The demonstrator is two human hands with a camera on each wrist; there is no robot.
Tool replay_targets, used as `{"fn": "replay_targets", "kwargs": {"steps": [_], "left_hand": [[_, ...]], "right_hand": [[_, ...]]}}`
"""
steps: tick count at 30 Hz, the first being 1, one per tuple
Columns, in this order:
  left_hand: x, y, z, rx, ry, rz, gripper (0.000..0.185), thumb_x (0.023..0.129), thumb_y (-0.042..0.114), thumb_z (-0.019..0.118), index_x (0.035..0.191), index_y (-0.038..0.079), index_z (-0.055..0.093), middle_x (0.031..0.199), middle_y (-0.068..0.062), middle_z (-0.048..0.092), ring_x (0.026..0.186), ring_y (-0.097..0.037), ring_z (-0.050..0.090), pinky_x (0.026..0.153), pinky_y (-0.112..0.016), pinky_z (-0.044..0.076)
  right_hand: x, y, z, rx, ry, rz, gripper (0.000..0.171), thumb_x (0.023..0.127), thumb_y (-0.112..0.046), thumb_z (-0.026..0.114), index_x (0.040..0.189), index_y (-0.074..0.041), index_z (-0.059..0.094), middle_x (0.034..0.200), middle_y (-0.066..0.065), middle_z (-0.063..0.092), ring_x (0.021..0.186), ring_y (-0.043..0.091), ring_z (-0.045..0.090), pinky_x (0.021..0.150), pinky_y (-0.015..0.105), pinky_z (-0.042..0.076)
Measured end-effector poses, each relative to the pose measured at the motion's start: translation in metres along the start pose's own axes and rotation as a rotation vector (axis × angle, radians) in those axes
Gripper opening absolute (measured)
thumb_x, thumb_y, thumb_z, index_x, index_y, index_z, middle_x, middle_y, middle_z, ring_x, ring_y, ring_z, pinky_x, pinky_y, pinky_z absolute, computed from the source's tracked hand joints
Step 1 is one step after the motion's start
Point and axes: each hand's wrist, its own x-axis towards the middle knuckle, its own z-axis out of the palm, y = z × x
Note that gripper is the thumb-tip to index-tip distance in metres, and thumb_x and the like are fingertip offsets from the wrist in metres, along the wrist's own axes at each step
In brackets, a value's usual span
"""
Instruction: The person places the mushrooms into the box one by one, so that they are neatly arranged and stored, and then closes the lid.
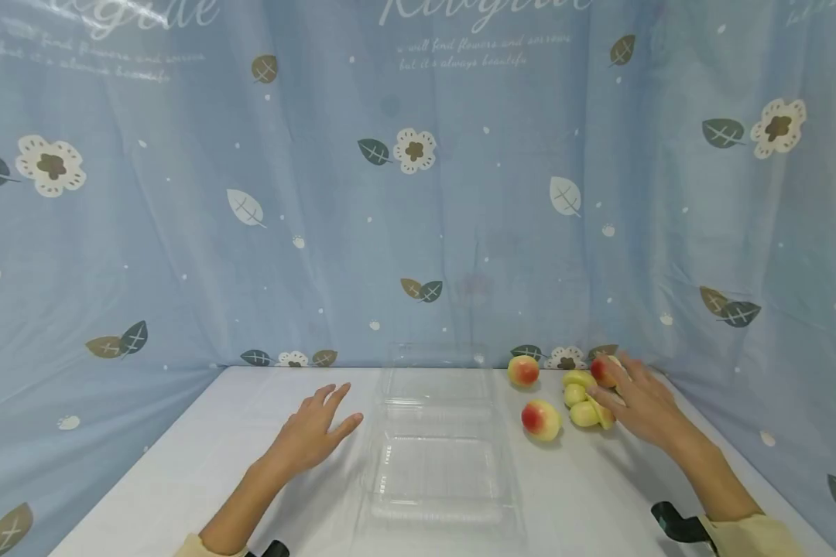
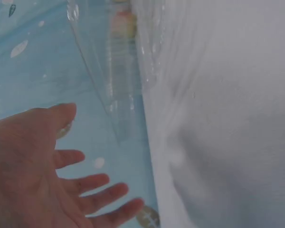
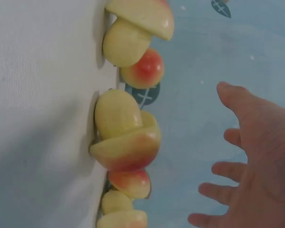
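A container [image 1: 435, 468] is lying on the table [image 1: 205, 437], between the left grip [image 1: 308, 432] and two mushrooms [image 1: 542, 422]; a mushroom cluster [image 1: 584, 414] is resting farther right, beside the right grip [image 1: 642, 404]; a curtain [image 1: 488, 232] is hanging behind all.

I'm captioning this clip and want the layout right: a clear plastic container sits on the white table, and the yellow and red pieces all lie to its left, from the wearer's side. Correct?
Not quite: the yellow and red pieces lie to the container's right, as the head view shows. The clear plastic container does sit on the white table.
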Motion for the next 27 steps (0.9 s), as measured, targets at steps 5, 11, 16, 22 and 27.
{"fn": "replay_targets", "kwargs": {"steps": [5, 11, 16, 22, 27], "left_hand": [[-0.012, 0.005, 0.001, -0.171, -0.018, -0.043, 0.070, 0.095, 0.057, 0.054, 0.151, 0.018, 0.038, 0.139, -0.013, 0.052, 0.120, -0.032, 0.058, 0.095, -0.063, 0.045], [-0.020, 0.011, 0.002, -0.336, -0.004, -0.071, 0.063, 0.093, 0.050, 0.062, 0.147, 0.022, 0.043, 0.131, -0.011, 0.059, 0.105, -0.020, 0.065, 0.082, -0.045, 0.056], [-0.025, 0.015, 0.008, -0.545, -0.060, -0.087, 0.059, 0.093, 0.042, 0.064, 0.145, 0.021, 0.044, 0.126, -0.017, 0.057, 0.100, -0.020, 0.065, 0.062, -0.025, 0.059], [-0.031, 0.015, 0.015, -0.680, -0.123, -0.075, 0.058, 0.095, 0.035, 0.065, 0.145, 0.015, 0.044, 0.119, -0.017, 0.057, 0.096, -0.025, 0.065, 0.061, -0.027, 0.060], [-0.031, 0.011, 0.015, -0.848, -0.217, -0.066, 0.061, 0.095, 0.030, 0.065, 0.148, 0.011, 0.040, 0.121, -0.022, 0.054, 0.096, -0.029, 0.065, 0.067, -0.034, 0.062]], "right_hand": [[0.000, -0.006, -0.001, 0.002, 0.066, -0.085, 0.074, 0.096, -0.046, 0.059, 0.151, -0.006, 0.033, 0.149, 0.034, 0.033, 0.130, 0.057, 0.036, 0.098, 0.077, 0.029], [0.000, -0.013, -0.003, 0.068, 0.054, -0.100, 0.073, 0.095, -0.044, 0.061, 0.150, -0.004, 0.032, 0.146, 0.031, 0.034, 0.126, 0.055, 0.040, 0.091, 0.075, 0.040], [0.002, -0.017, -0.003, 0.081, 0.059, -0.099, 0.071, 0.096, -0.044, 0.060, 0.148, -0.004, 0.034, 0.142, 0.033, 0.038, 0.123, 0.055, 0.045, 0.090, 0.073, 0.043], [0.004, -0.020, -0.002, 0.079, 0.050, -0.091, 0.069, 0.096, -0.044, 0.060, 0.147, -0.005, 0.036, 0.139, 0.031, 0.041, 0.120, 0.053, 0.049, 0.090, 0.072, 0.043], [0.007, -0.021, 0.001, 0.088, 0.038, -0.081, 0.067, 0.096, -0.043, 0.061, 0.147, -0.006, 0.038, 0.134, 0.027, 0.046, 0.112, 0.046, 0.055, 0.087, 0.067, 0.049]]}}
